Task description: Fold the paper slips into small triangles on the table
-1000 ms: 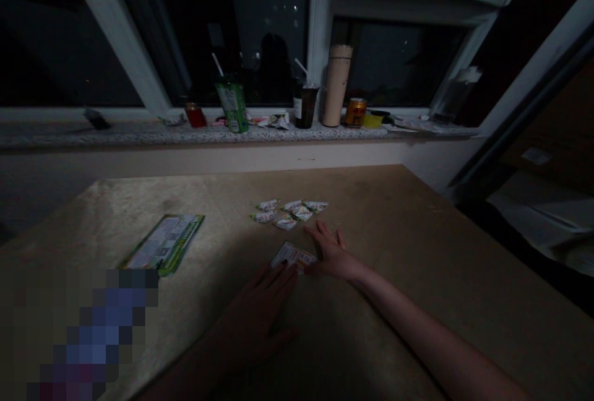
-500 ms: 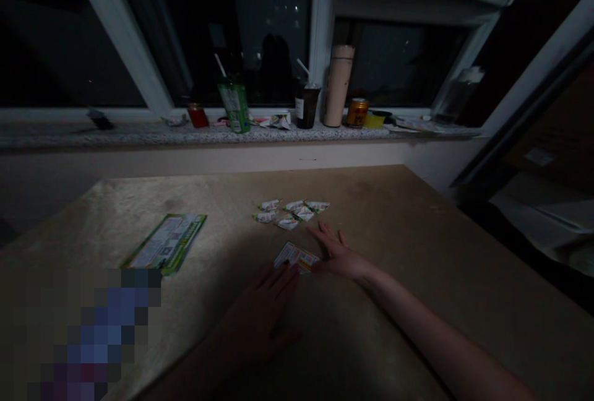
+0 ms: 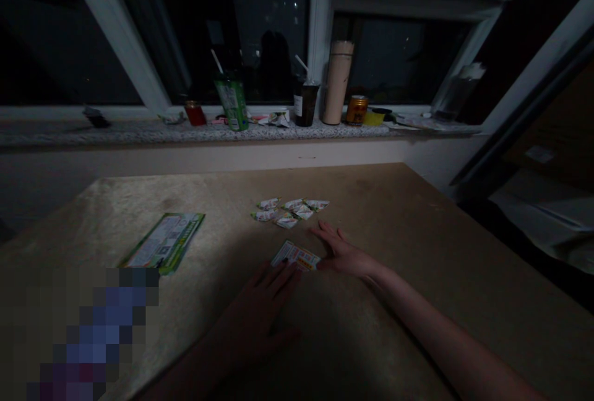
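A small printed card or packet (image 3: 297, 255) lies flat on the brown tabletop (image 3: 380, 215), between my two hands. My left hand (image 3: 266, 299) is stretched out in shadow, its fingertips over the near edge of that printed piece. At the right edge of the same piece is my right hand (image 3: 343, 255), fingers spread, thumb by the corner. Just beyond, several small white-and-green folded paper pieces (image 3: 288, 221) lie in a loose cluster. Over to the left rests a larger green-and-white printed packet (image 3: 162, 243), lying flat.
A speckled stone sill (image 3: 185, 135) runs behind the table. On it stand a green cup with a straw (image 3: 232, 104), a dark cup (image 3: 305, 104), a tall pink bottle (image 3: 338, 82), an orange can (image 3: 357, 110) and a red jar (image 3: 195, 114). A blurred-out patch covers the lower left.
The view has shifted very slightly. Both hands keep nearly the same place around the small printed piece, and the folded pieces lie as before.
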Motion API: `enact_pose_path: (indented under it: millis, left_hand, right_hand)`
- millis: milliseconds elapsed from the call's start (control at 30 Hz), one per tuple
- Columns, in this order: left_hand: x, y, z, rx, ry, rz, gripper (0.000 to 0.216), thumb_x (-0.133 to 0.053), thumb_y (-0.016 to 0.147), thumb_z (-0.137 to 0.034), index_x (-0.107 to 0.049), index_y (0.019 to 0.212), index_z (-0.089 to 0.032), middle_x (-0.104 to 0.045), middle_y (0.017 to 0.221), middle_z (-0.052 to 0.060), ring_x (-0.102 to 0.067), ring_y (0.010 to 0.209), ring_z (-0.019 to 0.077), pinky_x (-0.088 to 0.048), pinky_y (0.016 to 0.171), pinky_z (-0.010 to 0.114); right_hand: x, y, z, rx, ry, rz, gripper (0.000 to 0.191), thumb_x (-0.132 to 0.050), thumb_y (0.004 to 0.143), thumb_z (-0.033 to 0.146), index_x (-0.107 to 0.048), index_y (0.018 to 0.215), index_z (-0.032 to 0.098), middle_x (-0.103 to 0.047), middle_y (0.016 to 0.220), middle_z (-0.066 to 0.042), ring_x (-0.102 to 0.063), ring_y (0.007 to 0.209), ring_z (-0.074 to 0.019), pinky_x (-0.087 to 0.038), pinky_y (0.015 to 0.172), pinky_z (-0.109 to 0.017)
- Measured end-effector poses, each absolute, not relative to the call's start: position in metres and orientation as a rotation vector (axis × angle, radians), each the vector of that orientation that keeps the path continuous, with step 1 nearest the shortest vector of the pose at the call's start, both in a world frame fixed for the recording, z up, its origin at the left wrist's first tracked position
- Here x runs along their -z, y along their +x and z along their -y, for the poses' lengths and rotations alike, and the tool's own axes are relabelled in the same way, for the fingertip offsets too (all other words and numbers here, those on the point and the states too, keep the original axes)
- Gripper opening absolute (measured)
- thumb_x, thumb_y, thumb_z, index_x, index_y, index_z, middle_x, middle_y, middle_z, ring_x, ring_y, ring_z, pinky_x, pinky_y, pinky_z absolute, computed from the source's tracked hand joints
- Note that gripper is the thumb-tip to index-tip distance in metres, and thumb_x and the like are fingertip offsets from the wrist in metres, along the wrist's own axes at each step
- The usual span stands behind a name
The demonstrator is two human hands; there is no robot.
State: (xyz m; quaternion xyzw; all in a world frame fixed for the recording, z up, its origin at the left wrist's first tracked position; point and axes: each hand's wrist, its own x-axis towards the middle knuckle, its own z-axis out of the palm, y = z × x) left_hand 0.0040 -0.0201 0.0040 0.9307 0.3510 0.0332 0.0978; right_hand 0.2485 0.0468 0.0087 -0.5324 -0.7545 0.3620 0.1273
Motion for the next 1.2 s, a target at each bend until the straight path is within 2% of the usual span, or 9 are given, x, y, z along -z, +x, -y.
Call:
enact_pose_path:
  millis: [133,300,433,567,667,800,1033,1200]
  left_hand:
    - [-0.003,0.006,0.019,-0.084,2.758,-1.055,0.075,-0.046,0.087,-0.057,-0.017,0.148,-0.022,-0.023,0.152,0.007,-0.022,0.138,0.0273,-0.01,0.114,0.048]
    - [-0.002,0.008,0.02,-0.076,2.751,-1.089,0.073,-0.046,0.087,-0.058,-0.02,0.147,-0.024,-0.026,0.151,0.006,-0.022,0.138,0.028,-0.009,0.113,0.05]
    - [-0.004,0.009,0.02,-0.101,2.749,-1.075,0.071,-0.046,0.088,-0.056,-0.02,0.147,-0.025,-0.03,0.15,0.006,-0.025,0.137,0.0282,-0.011,0.113,0.05]
    - [-0.004,0.011,0.019,-0.141,2.75,-1.057,0.072,-0.046,0.087,-0.058,-0.021,0.147,-0.025,-0.032,0.149,0.007,-0.025,0.136,0.0299,-0.009,0.113,0.052]
    - [-0.003,0.012,0.019,-0.144,2.762,-1.052,0.073,-0.045,0.087,-0.059,-0.021,0.147,-0.024,-0.028,0.15,0.007,-0.022,0.137,0.0298,-0.007,0.113,0.052]
    - [-0.002,0.012,0.019,-0.128,2.751,-1.03,0.076,-0.046,0.088,-0.056,-0.014,0.148,-0.022,-0.021,0.153,0.007,-0.02,0.138,0.0277,-0.01,0.113,0.049]
    - [-0.003,0.015,0.018,-0.159,2.758,-1.03,0.074,-0.047,0.087,-0.055,-0.017,0.148,-0.024,-0.027,0.151,0.006,-0.025,0.136,0.029,-0.009,0.113,0.051]
    - [-0.002,0.017,0.018,-0.122,2.767,-1.055,0.076,-0.048,0.086,-0.056,-0.019,0.147,-0.022,-0.026,0.151,0.007,-0.023,0.137,0.0291,-0.007,0.113,0.052]
  right_hand:
    - [-0.008,0.248,-0.046,-1.023,-1.556,2.188,0.084,-0.068,0.066,0.021,-0.033,0.141,0.014,-0.014,0.152,-0.017,-0.003,0.142,-0.0217,0.003,0.112,-0.043]
    - [-0.005,0.25,-0.047,-1.052,-1.516,2.193,0.079,-0.066,0.068,0.024,-0.035,0.14,0.015,-0.011,0.153,-0.016,-0.001,0.142,-0.0212,0.004,0.112,-0.044]
    - [-0.005,0.248,-0.047,-1.033,-1.539,2.166,0.085,-0.068,0.064,0.021,-0.033,0.141,0.014,-0.013,0.153,-0.017,-0.004,0.142,-0.0211,0.003,0.112,-0.042]
    - [-0.005,0.242,-0.044,-0.953,-1.593,2.143,0.08,-0.065,0.063,0.02,-0.038,0.139,0.017,-0.015,0.153,-0.016,-0.007,0.142,-0.0213,0.002,0.112,-0.043]
    - [-0.006,0.238,-0.042,-0.916,-1.615,2.147,0.08,-0.065,0.064,0.023,-0.037,0.139,0.016,-0.015,0.152,-0.017,-0.007,0.142,-0.0215,0.002,0.112,-0.042]
    - [-0.009,0.236,-0.041,-0.928,-1.637,2.126,0.082,-0.066,0.062,0.022,-0.037,0.139,0.016,-0.015,0.153,-0.017,-0.006,0.142,-0.0219,0.002,0.112,-0.043]
    - [-0.008,0.233,-0.039,-0.889,-1.656,2.141,0.082,-0.07,0.064,0.028,-0.037,0.139,0.018,-0.015,0.153,-0.016,-0.006,0.142,-0.0228,0.003,0.112,-0.044]
    - [-0.005,0.235,-0.041,-0.892,-1.645,2.125,0.083,-0.072,0.064,0.028,-0.038,0.139,0.016,-0.017,0.152,-0.017,-0.007,0.142,-0.0224,0.003,0.112,-0.043]
